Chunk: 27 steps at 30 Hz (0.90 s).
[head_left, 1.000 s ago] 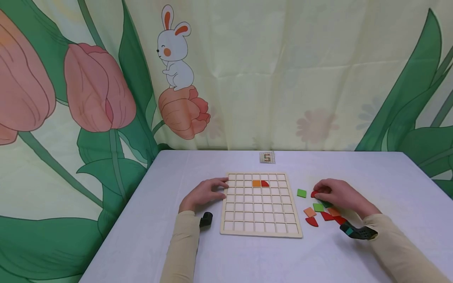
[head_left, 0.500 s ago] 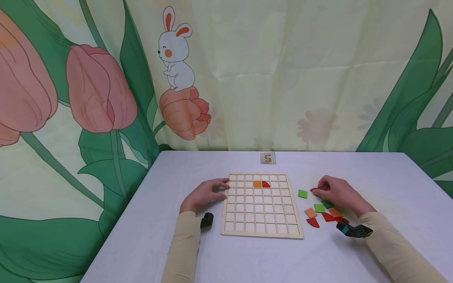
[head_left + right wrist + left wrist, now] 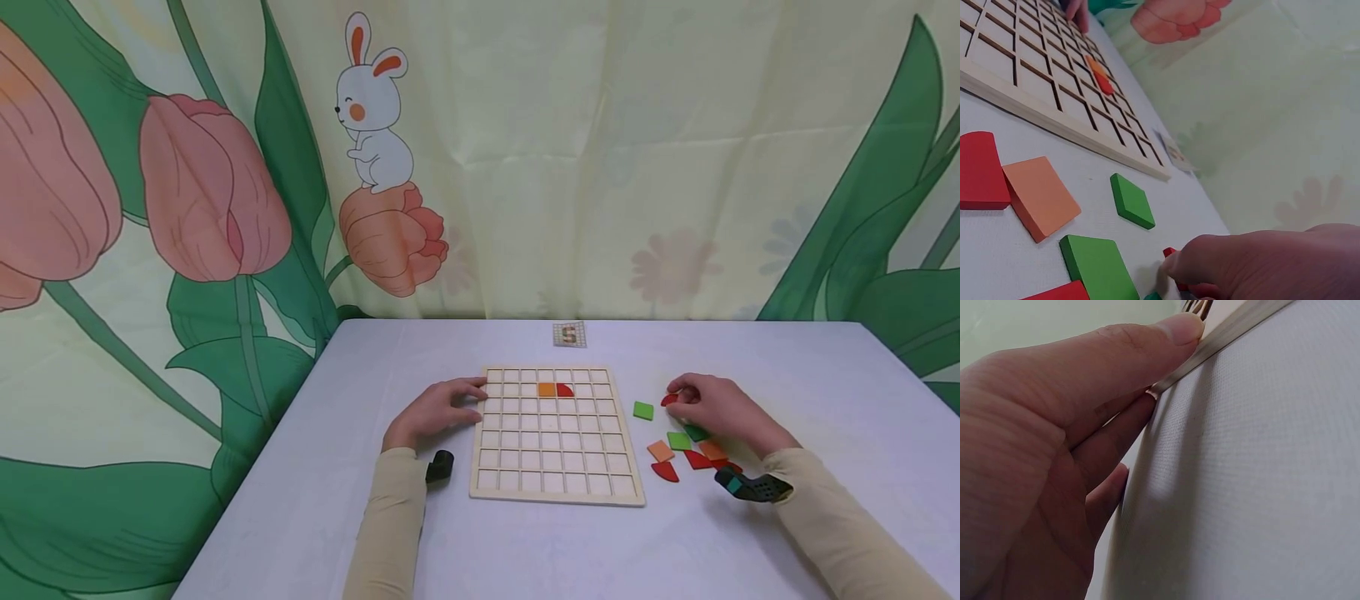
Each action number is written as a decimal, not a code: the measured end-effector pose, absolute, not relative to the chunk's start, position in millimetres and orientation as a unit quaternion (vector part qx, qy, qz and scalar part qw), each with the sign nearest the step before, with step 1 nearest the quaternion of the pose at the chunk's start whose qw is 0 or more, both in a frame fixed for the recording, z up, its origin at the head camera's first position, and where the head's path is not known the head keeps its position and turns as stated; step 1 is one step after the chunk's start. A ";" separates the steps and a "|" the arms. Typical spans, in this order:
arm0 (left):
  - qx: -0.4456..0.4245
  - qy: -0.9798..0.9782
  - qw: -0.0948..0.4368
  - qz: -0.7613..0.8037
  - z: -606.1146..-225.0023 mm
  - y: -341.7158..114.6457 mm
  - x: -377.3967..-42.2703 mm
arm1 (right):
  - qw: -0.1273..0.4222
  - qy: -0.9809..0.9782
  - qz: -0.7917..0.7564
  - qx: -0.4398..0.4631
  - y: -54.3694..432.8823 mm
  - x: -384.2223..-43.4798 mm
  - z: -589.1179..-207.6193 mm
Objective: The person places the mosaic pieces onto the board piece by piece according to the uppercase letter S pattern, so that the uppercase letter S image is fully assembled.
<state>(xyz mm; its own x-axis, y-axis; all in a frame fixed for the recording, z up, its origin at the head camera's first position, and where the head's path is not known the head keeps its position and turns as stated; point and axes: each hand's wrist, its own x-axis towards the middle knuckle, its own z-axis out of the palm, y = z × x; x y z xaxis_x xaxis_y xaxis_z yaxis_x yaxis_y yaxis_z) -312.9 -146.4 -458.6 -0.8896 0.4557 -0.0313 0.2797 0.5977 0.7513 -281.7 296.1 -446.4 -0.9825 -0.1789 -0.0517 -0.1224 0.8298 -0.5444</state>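
Observation:
In the head view my right hand point(image 3: 716, 410) pinches a small red piece point(image 3: 668, 400) between thumb and fingers, mostly covered by them. Only a red corner shows beyond the thumb in the right wrist view. My left hand point(image 3: 435, 412) rests at the left edge of the wooden grid board point(image 3: 557, 502), thumb and fingertips against its side. On the board, an orange square point(image 3: 547, 389) and a red quarter-circle point(image 3: 565, 390) fill two neighbouring cells of the second row. Just below the right hand lie a dark green piece point(image 3: 696, 432) and a light green square point(image 3: 678, 441).
Another green square point(image 3: 642, 410) lies right of the board. Nearer the person are an orange square point(image 3: 660, 451), a red quarter-circle point(image 3: 664, 472) and several more red and orange pieces. A small patterned card point(image 3: 569, 334) lies behind the board, near the table's far edge.
The right hand has drawn slightly up and away from the loose pieces with the red piece, uncovering more of the dark green one. The left hand keeps its place at the board.

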 end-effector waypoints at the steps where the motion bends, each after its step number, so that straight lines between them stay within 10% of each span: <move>1: 0.207 0.887 0.111 0.398 -458.9 -146.3 -312.9 | 0.053 0.955 -0.281 -0.079 296.6 -282.0 -445.9; 27: 0.207 0.886 0.110 0.401 -458.8 -146.6 -312.9 | 0.004 0.954 -0.272 -0.128 278.5 -296.5 -436.9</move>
